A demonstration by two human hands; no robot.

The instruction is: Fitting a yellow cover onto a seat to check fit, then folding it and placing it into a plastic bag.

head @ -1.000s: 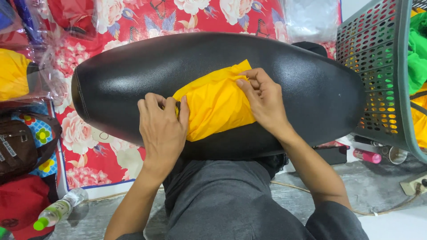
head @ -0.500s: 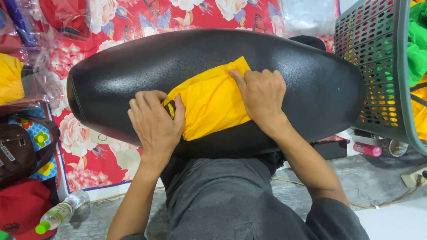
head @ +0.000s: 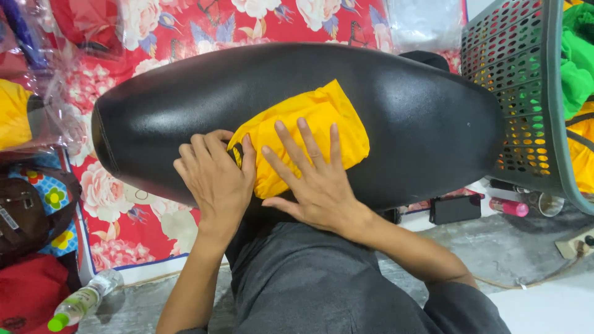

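I am looking down on a long black padded seat (head: 396, 117), my landmark throughout. The folded yellow garment (head: 309, 133) lies on the seat's near-middle, already a compact bundle with its edges turned in. My right hand (head: 312, 179) is spread flat, fingers splayed, pressing the garment's near half. My left hand (head: 213, 176) lies just left of it, fingers curled over the bundle's left end, seemingly tucking that edge; I cannot tell whether it pinches fabric. Judged from this, folding is mostly done and the final tuck is left. A green perforated basket (head: 526, 111) stands at the seat's right end, holding green and yellow cloth.
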